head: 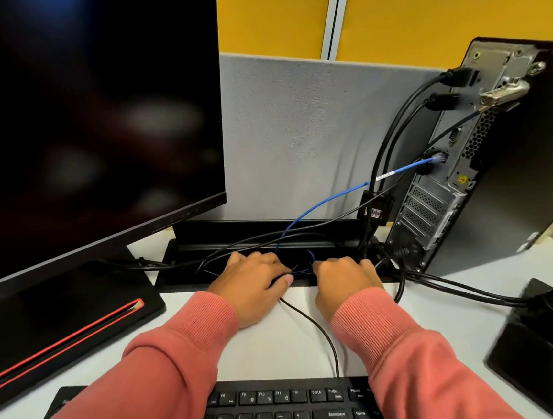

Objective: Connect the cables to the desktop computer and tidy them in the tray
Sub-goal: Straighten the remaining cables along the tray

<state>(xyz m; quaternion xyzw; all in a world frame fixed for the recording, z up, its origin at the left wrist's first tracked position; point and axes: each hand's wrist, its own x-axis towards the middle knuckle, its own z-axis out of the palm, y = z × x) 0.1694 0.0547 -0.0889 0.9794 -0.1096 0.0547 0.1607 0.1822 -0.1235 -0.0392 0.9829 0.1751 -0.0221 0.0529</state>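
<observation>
Gathering slack, your left hand (255,275) and right hand (346,277) sit side by side over the black cable tray (193,255), fingers curled into the black cables (394,126) and blue network cable (333,198) bunched between them; I can't tell exactly which strands each grips. Beyond your right hand, plugs sit in the desktop computer (526,159). These cables look light, limp and springy; hold them mid-run, not near plugs.

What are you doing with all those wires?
A person is tidying cables behind a desk. Both hands, the left hand and the right hand, reach into the black tray and bunch up the blue cable and black cables. Those cables are already plugged into the back of the computer.
</observation>
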